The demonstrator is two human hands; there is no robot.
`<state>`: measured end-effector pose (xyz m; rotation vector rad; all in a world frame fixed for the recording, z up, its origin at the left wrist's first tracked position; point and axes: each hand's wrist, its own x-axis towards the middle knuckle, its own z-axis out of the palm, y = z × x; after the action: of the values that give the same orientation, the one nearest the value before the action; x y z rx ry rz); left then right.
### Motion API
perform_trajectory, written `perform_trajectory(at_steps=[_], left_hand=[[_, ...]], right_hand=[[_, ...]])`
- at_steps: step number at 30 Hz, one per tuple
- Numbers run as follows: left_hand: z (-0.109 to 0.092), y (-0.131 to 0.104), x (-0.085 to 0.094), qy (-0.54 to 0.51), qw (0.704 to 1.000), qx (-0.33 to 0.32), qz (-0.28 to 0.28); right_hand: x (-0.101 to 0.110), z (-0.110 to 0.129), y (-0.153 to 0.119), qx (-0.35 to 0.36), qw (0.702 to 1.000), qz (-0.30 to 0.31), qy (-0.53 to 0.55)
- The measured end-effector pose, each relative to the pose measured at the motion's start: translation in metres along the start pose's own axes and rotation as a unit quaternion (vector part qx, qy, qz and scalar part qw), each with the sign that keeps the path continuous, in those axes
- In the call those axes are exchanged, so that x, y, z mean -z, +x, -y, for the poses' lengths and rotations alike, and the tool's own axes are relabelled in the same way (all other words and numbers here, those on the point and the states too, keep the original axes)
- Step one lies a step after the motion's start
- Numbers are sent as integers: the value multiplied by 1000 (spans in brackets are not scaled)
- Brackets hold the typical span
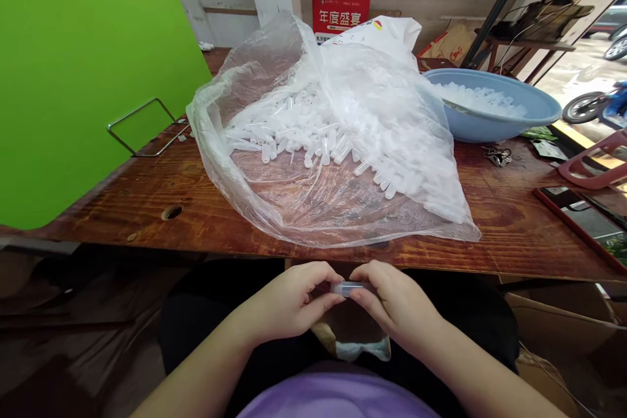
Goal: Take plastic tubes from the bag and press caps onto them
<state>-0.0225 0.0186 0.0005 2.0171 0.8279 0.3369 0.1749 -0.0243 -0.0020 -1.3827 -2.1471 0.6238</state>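
Clear plastic forms an open bag (211,163) on the table (494,189), its large pile of tubes (298,134) apparently still to be worked through. Off the table's near edge, the left hand (301,300) pinches one end of a single tube (348,289), the right hand (394,299) the other, that piece seemingly unfinished. At right, a blue basin (475,125) holds white pieces (484,100), perhaps done.

At the lower center of the frame, the left hand (296,297) and the right hand (398,300) hold a small clear tube (347,289) by its ends, pinched between the fingers, just in front of the table (117,219). An open plastic bag (240,192) with many whitish tubes (326,149) lies above them. A blue basin (470,121) stands upper right, a green panel (93,65) upper left.
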Motion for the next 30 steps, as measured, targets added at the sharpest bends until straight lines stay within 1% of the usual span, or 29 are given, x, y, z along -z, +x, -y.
perform_trajectory(at_steps=[1,2,3,4,5,6,7,8,9,10,12,13,14,15,16,17,18,20,21,23,26,28,30], left_hand=[[2,2,-2,26,1000,8,8],[5,5,-4,58,998,20,18],[9,8,-8,97,994,37,29],[13,11,-12,140,988,60,38],[16,14,-16,184,978,87,45],[17,15,-19,222,967,113,52],[16,15,-20,249,958,129,58],[12,15,-18,260,954,132,67],[6,14,-12,251,957,117,85],[-2,13,-3,224,964,88,109],[-18,18,24,153,978,19,141],[-24,25,40,133,983,-2,128],[-27,35,58,160,985,6,62],[-26,49,75,219,974,48,-42],[-21,64,90,278,945,117,-128],[-14,81,103,321,915,183,-165],[-4,97,114,333,901,213,-175],[17,125,126,343,889,243,-179],[26,135,128,345,887,250,-179],[37,146,126,351,882,256,-182],[42,146,118,361,879,249,-187],[40,141,113,370,878,242,-185],[35,133,108,382,875,233,-183]], right_hand=[[9,-4,4,48,997,-30,-44],[20,-9,9,80,990,-71,-94],[32,-17,16,93,979,-110,-145],[43,-25,25,76,966,-142,-202],[54,-35,35,36,951,-139,-274],[64,-44,45,-3,934,-111,-339],[72,-52,56,-30,918,-69,-390],[77,-59,66,-40,904,-21,-425],[81,-64,75,-42,892,22,-449],[83,-67,82,-36,883,58,-464],[82,-70,90,-15,872,93,-480],[81,-71,92,-3,869,97,-485],[79,-71,93,9,867,94,-489],[77,-70,93,21,867,85,-490],[75,-70,92,34,868,74,-491],[73,-70,91,48,869,63,-488],[71,-69,89,64,872,51,-482],[66,-67,83,105,883,20,-457],[62,-65,79,126,891,-1,-436],[55,-62,69,151,912,-55,-378],[44,-55,52,143,944,-123,-271],[37,-51,43,126,960,-146,-204],[31,-48,36,105,972,-152,-147]])
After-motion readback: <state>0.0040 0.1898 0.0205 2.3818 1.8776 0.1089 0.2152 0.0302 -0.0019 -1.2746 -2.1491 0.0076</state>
